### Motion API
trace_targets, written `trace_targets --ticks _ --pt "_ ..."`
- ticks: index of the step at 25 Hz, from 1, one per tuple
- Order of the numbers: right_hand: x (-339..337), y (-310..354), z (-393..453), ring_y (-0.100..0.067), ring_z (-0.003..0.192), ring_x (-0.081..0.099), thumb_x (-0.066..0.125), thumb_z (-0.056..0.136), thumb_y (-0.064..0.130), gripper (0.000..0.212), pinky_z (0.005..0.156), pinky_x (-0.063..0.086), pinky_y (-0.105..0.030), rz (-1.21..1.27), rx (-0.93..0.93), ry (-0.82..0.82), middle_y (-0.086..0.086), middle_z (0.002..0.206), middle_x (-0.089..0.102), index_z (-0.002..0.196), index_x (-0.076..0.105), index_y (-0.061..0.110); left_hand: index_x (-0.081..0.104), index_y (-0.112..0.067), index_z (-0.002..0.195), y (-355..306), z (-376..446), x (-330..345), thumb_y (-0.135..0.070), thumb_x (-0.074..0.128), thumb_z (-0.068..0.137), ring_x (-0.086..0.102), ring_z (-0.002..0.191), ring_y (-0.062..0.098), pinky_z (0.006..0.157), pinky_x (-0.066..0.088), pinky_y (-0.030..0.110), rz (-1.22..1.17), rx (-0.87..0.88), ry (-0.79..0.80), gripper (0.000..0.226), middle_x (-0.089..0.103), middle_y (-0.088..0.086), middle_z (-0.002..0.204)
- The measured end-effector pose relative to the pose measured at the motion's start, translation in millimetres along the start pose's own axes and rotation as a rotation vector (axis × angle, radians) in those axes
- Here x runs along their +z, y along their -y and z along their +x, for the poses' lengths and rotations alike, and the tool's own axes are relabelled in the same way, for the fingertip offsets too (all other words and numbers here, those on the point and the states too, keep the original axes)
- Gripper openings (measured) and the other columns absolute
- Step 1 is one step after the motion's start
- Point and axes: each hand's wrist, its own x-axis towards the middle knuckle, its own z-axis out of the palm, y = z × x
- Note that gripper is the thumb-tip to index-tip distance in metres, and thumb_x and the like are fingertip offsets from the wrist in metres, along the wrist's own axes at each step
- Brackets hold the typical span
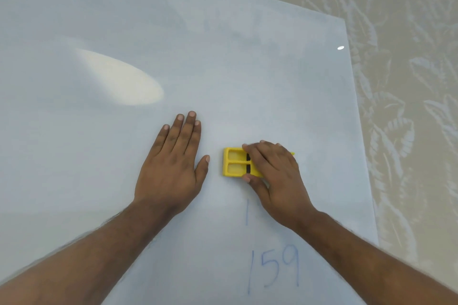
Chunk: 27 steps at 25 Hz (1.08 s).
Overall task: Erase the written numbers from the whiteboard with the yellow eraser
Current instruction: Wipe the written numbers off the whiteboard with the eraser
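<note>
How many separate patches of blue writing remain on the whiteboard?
2: a lone stroke just below the right hand, and "159" nearer the camera. The forearms may hide more.

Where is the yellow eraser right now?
In the head view, the yellow eraser lies on the whiteboard, right of centre, gripped by the right hand, just beyond the lone blue stroke.

We see a yellow eraser (235, 162) on a pale blue-white whiteboard (173, 44) bearing blue numbers (273, 268), over a beige leaf-patterned counter (409, 82).
</note>
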Motion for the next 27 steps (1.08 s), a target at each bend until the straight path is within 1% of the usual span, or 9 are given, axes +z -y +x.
trace_targets --ticks 2,4,7,10,14,18,21,24,27 --pt "-8.1 -9.9 -21.1 -0.017 0.137 0.035 0.037 0.101 0.043 0.047 0.116 0.022 -0.039 -0.009 -0.053 0.060 0.005 0.139 0.048 0.144 0.039 0.022 0.022 -0.003 0.157 0.2 -7.5 0.2 -0.042 0.027 0.102 0.017 0.155 0.026 0.125 0.019 0.046 0.010 0.002 0.007 0.067 0.017 0.011 0.167" --pt "-18.9 -27.0 -29.9 -0.019 0.139 0.035 0.041 0.101 0.038 0.047 0.117 0.021 -0.042 -0.016 -0.060 0.091 0.002 0.140 0.049 0.143 0.041 0.019 0.020 -0.004 0.157 -2.0 -17.4 1.1 -0.043 0.025 0.103 0.016 0.155 0.026 0.126 0.018 0.046 0.030 0.002 0.018 0.068 0.015 0.010 0.168" --pt "-26.1 -42.0 -6.5 -0.026 0.135 0.040 0.049 0.099 0.031 0.045 0.113 0.027 -0.049 0.021 0.064 0.006 -0.004 0.136 0.052 0.140 0.046 0.013 0.018 -0.004 0.158 -6.6 -28.4 1.7 -0.043 0.024 0.103 0.014 0.155 0.026 0.126 0.016 0.045 0.032 -0.027 0.017 0.068 0.014 0.009 0.168" --pt "-16.1 -24.8 19.2 -0.029 0.130 0.044 0.052 0.097 0.032 0.047 0.110 0.029 -0.050 0.064 0.143 -0.066 -0.007 0.131 0.055 0.138 0.049 0.011 0.019 -0.004 0.158 -8.7 -31.8 1.9 -0.043 0.024 0.103 0.015 0.155 0.026 0.126 0.016 0.045 0.030 -0.034 0.009 0.068 0.015 0.009 0.168" --pt "2.7 7.1 -15.0 -0.026 0.132 0.042 0.046 0.099 0.038 0.048 0.114 0.025 -0.046 0.065 0.009 -0.036 -0.004 0.135 0.053 0.141 0.046 0.014 0.018 -0.005 0.158 -10.3 -39.0 3.4 -0.044 0.025 0.103 0.013 0.156 0.026 0.126 0.015 0.045 0.027 -0.044 0.013 0.068 0.014 0.009 0.168" --pt "-4.5 -3.0 -64.2 -0.025 0.133 0.042 0.042 0.100 0.041 0.049 0.116 0.025 -0.044 0.031 -0.063 0.038 -0.003 0.135 0.054 0.142 0.045 0.015 0.017 -0.006 0.159 -13.4 -47.4 3.5 -0.043 0.026 0.103 0.012 0.156 0.025 0.127 0.013 0.045 0.021 -0.064 0.017 0.067 0.014 0.009 0.168" --pt "-15.3 -22.8 -76.0 -0.027 0.130 0.046 0.044 0.099 0.040 0.049 0.113 0.029 -0.046 0.042 0.060 -0.007 -0.005 0.132 0.056 0.139 0.049 0.012 0.017 -0.006 0.159 -21.0 -58.2 3.9 -0.041 0.027 0.103 0.011 0.156 0.025 0.127 0.013 0.045 0.011 -0.097 0.013 0.067 0.013 0.009 0.168" --pt "-14.7 -20.9 -59.6 -0.029 0.125 0.048 0.054 0.097 0.031 0.047 0.109 0.033 -0.050 0.100 0.165 -0.077 -0.007 0.127 0.057 0.138 0.049 0.008 0.018 -0.004 0.158 -27.6 -67.0 5.2 -0.041 0.028 0.102 0.012 0.156 0.027 0.126 0.014 0.046 0.002 -0.110 0.014 0.067 0.013 0.010 0.168" --pt "-3.0 3.7 -57.1 -0.027 0.127 0.046 0.051 0.098 0.034 0.048 0.113 0.028 -0.047 0.101 0.096 -0.047 -0.007 0.130 0.056 0.139 0.048 0.010 0.019 -0.004 0.158 -28.9 -71.4 4.9 -0.041 0.028 0.102 0.013 0.156 0.027 0.126 0.015 0.047 -0.002 -0.109 0.020 0.067 0.014 0.011 0.168"
